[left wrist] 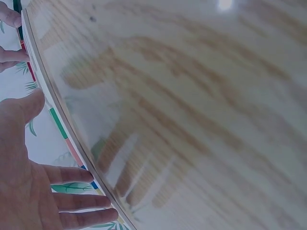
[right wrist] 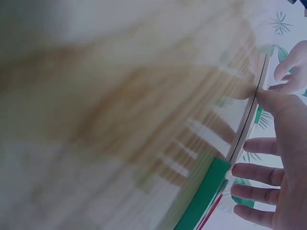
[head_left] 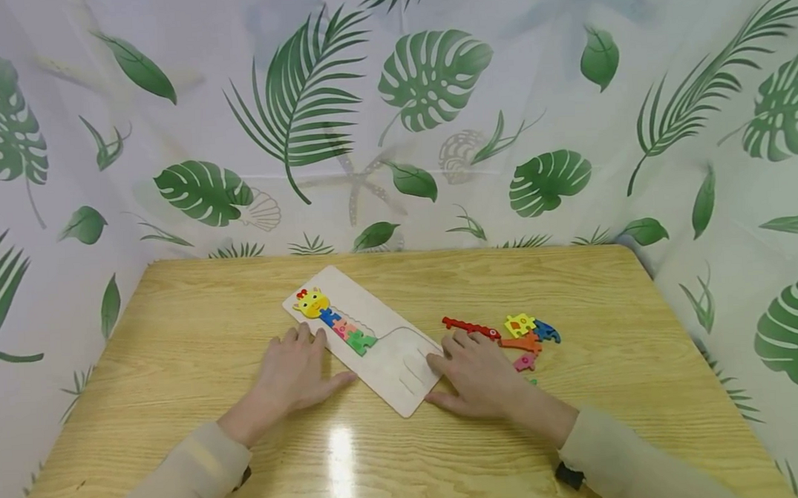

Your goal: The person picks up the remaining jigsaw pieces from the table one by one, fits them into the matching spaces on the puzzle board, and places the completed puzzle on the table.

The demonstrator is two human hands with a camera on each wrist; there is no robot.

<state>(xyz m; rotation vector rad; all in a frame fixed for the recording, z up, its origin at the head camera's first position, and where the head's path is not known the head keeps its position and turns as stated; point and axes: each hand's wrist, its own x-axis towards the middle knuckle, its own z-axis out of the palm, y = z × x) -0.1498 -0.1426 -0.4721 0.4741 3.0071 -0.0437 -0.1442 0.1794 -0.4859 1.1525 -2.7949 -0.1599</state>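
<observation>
A: What does the head view give that the wrist views don't?

B: The pale board (head_left: 387,372) face-up, aslant on the table (head_left: 176,348), between left hand (head_left: 293,369) and right hand (head_left: 481,372). Both wrist cameras see it edge-on.

A: And the wrist views in return?

B: Left: the palm, with fingers straight and parted, tips at the board's long edge. Right: thumb at the board's edge, other fingers straight and apart. Neither hand pinches anything. The right wrist view also shows the thick side of a green block (right wrist: 204,196) in the foreground.

A: Counts?

B: One board, two hands. Seated: one yellow giraffe head (head_left: 313,305), then a neck in blue, pinks and green; exact number of segments too small to tell. Loose, to the right: at least six. Red piece (head_left: 465,326), yellow piece (head_left: 519,323), blue piece (head_left: 547,332), orange piece (head_left: 523,343), pink piece (head_left: 524,362), green sliver (head_left: 533,381) by the forearm. Right hand overlaps this group in view.

A: Materials, shapes?

B: Table: glossy, wood-grained. Board: thin, round-cornered, line-marked. Pieces: flat, several with knobbed jigsaw edges; the red one long and narrow. Backdrop (head_left: 435,151): creased white sheet, green leaf print.
</observation>
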